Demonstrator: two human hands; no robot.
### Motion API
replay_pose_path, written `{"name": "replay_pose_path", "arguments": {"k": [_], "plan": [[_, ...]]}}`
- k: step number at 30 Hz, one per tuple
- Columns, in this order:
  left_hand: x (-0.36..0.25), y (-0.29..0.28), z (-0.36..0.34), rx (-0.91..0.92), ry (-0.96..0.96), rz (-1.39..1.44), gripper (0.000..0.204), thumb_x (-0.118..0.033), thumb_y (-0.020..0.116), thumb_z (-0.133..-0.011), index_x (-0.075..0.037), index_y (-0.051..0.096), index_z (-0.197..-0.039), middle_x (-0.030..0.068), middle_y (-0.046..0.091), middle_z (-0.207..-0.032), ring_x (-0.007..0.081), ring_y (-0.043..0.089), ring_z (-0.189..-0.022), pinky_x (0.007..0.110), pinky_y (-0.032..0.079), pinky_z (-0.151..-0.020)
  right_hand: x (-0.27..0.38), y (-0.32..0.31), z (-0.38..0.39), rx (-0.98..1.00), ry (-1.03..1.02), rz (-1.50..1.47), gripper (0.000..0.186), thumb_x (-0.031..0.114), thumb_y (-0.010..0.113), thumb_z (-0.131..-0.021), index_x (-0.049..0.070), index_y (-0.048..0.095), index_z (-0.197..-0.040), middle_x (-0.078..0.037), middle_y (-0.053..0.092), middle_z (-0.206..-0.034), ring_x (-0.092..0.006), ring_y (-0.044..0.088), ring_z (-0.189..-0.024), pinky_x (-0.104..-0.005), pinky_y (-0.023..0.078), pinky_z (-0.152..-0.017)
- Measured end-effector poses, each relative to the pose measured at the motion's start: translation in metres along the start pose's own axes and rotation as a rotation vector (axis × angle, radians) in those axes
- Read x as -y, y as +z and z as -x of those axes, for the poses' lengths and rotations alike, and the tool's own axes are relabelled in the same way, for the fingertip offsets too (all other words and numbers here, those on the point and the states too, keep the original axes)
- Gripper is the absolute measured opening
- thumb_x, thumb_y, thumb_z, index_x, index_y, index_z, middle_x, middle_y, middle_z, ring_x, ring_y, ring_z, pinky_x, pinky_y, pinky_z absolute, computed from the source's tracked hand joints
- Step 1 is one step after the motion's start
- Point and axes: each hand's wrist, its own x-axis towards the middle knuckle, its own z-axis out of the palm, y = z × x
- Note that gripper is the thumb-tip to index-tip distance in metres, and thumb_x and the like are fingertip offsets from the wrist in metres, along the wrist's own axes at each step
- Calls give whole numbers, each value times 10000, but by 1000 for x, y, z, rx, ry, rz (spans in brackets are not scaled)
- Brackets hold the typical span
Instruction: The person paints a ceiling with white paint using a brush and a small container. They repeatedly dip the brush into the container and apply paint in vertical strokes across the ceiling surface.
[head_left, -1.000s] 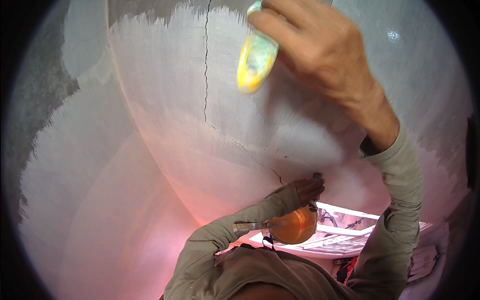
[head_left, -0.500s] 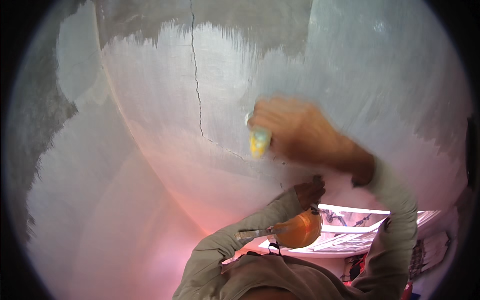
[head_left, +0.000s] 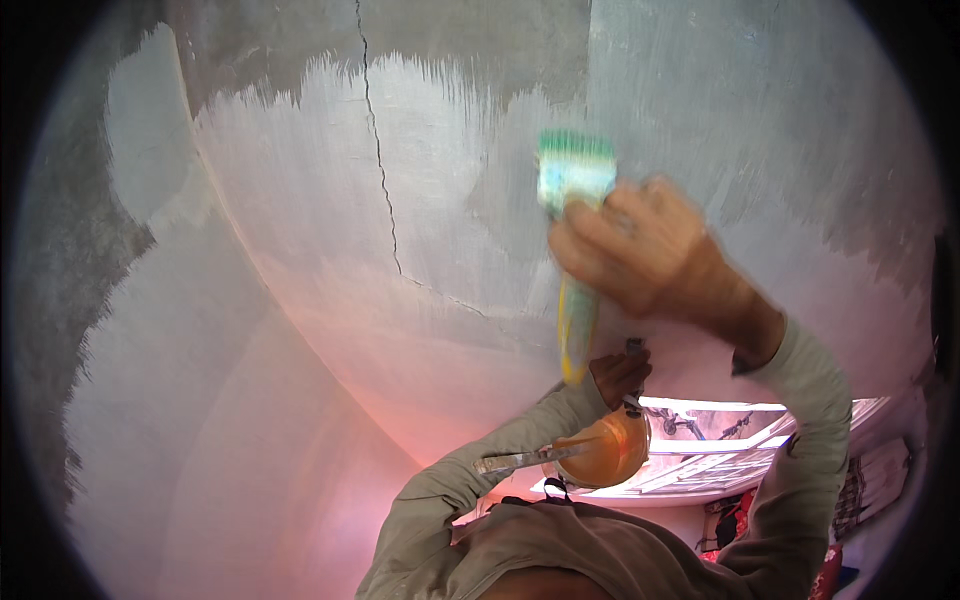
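My right hand (head_left: 650, 245) is wrapped round a wide paintbrush (head_left: 577, 178) with green bristles and a green-and-yellow handle. The bristles point up, in front of the partly coated wall (head_left: 430, 180); whether they touch it I cannot tell. Lower down, my left hand (head_left: 620, 375) is closed, with a small dark piece showing at its top; what it grips is mostly hidden. Just below it is a round orange container (head_left: 610, 450), and a flat, pale-stained tool (head_left: 515, 461) extends from it over my left forearm.
A thin dark crack (head_left: 378, 150) runs down the wall. The wall corner (head_left: 265, 280) curves along the left. At the lower right are a bright window with white bars (head_left: 690, 470) and red items (head_left: 735, 520) beside my right arm.
My right hand has moved a little to the right. The paintbrush has tipped so its bristles now show upward and its handle hangs down. My left hand has stayed about where it was.
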Motion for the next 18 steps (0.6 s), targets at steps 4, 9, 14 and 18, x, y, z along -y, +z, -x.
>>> {"name": "replay_pose_path", "arguments": {"k": [4,9,14,18], "plan": [[3,10,2,18,14,72,535,-31,708,-719,-7,639,-1248,208,616,-1342,339,695,-1004,427,594,-848,58,-6,45,238,-3,-300,411,195,742,-697,131,643,-1091,-16,585,-1081,-172,557,-855,-310,468,-652],[4,4,0,26,8,58,530,-25,705,-717,-4,642,-1243,211,616,-1336,339,694,-997,430,592,-842,26,-5,32,135,184,-523,374,142,779,-699,112,638,-1043,-31,577,-963,-202,588,-863,-318,480,-644],[-5,-10,-10,67,-46,86,475,-5,721,-701,13,662,-1172,215,623,-1302,331,687,-956,436,586,-807,-68,-21,-16,-152,273,-300,200,73,723,-812,76,668,-1003,-74,668,-945,-284,661,-802,-379,521,-671],[-8,-13,-12,88,-26,59,406,-86,724,-777,-29,647,-1171,153,649,-1292,320,667,-1046,421,569,-898,-85,-20,-26,-285,137,-16,151,145,723,-837,89,674,-968,-52,651,-904,-216,618,-731,-324,494,-590]]}}
